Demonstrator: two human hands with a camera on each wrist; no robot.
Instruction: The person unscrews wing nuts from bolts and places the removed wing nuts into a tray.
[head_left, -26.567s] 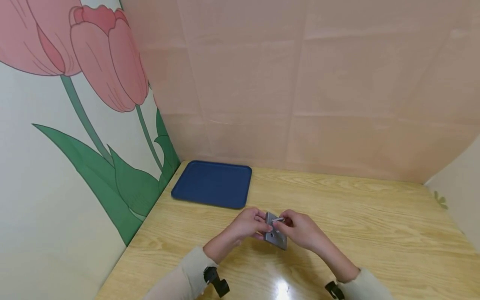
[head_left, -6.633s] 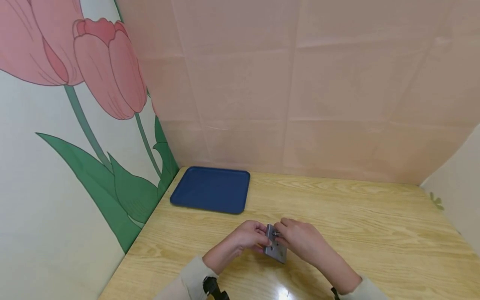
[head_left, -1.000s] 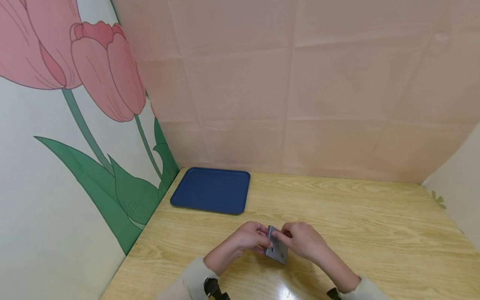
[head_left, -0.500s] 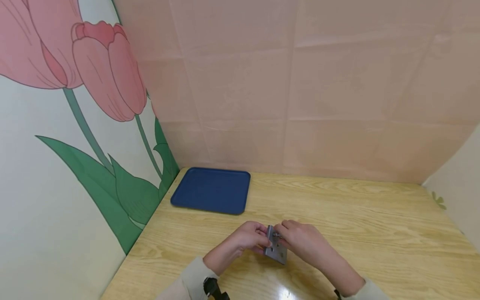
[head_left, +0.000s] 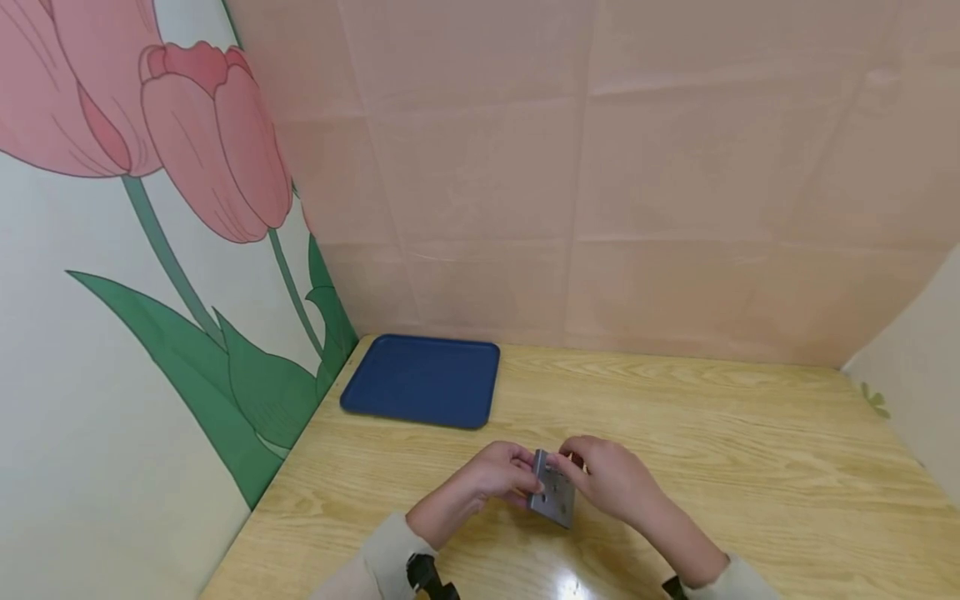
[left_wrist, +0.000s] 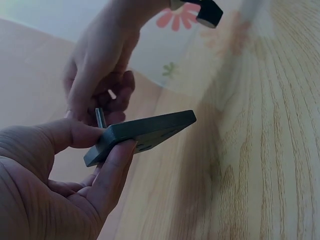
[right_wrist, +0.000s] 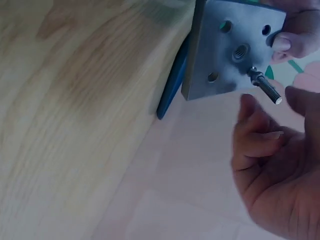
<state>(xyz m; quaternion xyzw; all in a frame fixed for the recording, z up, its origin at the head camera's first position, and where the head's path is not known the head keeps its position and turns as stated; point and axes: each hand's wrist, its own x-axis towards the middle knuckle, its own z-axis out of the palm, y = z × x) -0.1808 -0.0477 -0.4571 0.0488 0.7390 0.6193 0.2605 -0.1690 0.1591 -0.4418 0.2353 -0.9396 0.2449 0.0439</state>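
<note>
My left hand [head_left: 501, 475] holds a flat grey metal plate [right_wrist: 215, 50] tilted above the table, thumb on one face and fingers on the other. The plate has several holes, with a larger threaded one in the middle. From a corner hole a threaded screw [right_wrist: 266, 88] sticks out, also showing as a thin rod [left_wrist: 100, 118] in the left wrist view. My right hand [head_left: 611, 479] is around the screw's free end. In the right wrist view its thumb and bent fingers stand apart, with a gap about the screw tip.
A blue tray [head_left: 422, 382] lies at the back left of the wooden table [head_left: 712, 450]. Behind it hangs a pinkish cloth wall [head_left: 465, 167], and a tulip-print wall [head_left: 195, 333] borders the left side. Black straps with devices [head_left: 429, 575] sit at the wrists.
Over the last second my right fingers closed in over the screw, then spread back from it. The left hand keeps the plate almost still. Much earlier, the right hand held a screw against the plate.
</note>
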